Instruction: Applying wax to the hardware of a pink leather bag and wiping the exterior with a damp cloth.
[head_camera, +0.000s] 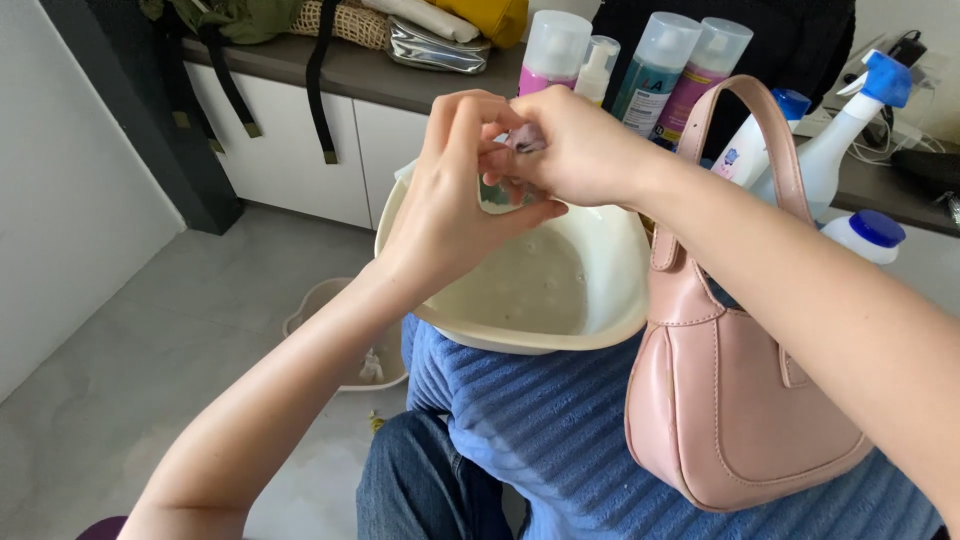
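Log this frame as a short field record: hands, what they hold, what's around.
left hand: raised over the basin, fingers curled, meeting the right hand
right hand: fingertips pinching a small item against the left hand; item too hidden to identify
basin: cream, on the lap, shallow cloudy liquid with bubbles inside
towel: blue ribbed, under basin and bag
bag: pink handbag, upright on the towel, right of the basin, handle up
bottles: row of capped bottles on the counter behind
spray bottle: white, blue trigger, behind the bag

basin (600, 300) interior open | pink handbag (730, 400) blocks right | bottles (660, 70) crowd behind
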